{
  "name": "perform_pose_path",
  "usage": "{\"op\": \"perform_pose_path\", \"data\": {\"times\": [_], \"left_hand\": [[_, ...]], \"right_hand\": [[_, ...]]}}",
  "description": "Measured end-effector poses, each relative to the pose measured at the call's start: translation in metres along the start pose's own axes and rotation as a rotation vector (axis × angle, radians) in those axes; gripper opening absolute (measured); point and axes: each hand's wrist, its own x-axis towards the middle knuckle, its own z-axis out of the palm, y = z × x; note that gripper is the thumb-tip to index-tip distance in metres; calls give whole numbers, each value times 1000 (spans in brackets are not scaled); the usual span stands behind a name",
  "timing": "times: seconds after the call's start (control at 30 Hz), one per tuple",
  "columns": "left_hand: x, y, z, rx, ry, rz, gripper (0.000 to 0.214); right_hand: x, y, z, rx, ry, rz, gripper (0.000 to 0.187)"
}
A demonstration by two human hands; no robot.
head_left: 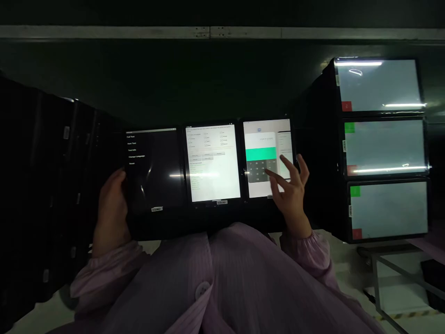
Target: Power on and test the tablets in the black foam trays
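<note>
Three tablets lie side by side in front of me. The left tablet (155, 169) shows a dark menu with white text. A white form fills the middle tablet (212, 162). On the right tablet (267, 155) I see a green bar and a grey number pad. My left hand (110, 208) grips the left edge of the left tablet. My right hand (290, 188) hovers over the right tablet, fingers spread, the index fingertip at the number pad. Pale purple sleeves cover both my arms.
At the right stands a stack of three lit tablets (384, 148) with pale screens and small red and green corner marks. A dark row of upright devices (52, 185) fills the left. A metal frame (382, 269) stands at the lower right. A dark belt runs behind.
</note>
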Motion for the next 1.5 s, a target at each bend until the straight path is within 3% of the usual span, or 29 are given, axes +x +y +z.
{"op": "perform_pose_path", "data": {"times": [0.17,0.43,0.73,0.83,1.0,1.1,1.4,1.5], "left_hand": [[3,-3,-1,-8,34,4,20],[8,-9,-2,-1,10,55,22],[15,-18,-6,-38,-41,125,21],[16,-18,-4,-55,-39,136,21],[19,-15,-5,-46,-28,85,25],[19,-14,-7,-56,-36,68,27],[26,-23,-7,-183,-7,127,19],[35,-30,-7,-232,-12,145,17]], "right_hand": [[-1,14,-10,-100,145,96,24],[3,-10,-2,-25,19,-29,25],[3,-10,0,9,-21,47,33],[3,-29,-3,131,-83,-38,36],[-2,-75,-1,285,-337,-293,26],[-3,-89,5,274,-368,-358,21],[5,-87,22,144,-304,-175,26],[7,-84,22,172,-341,-164,27]]}}
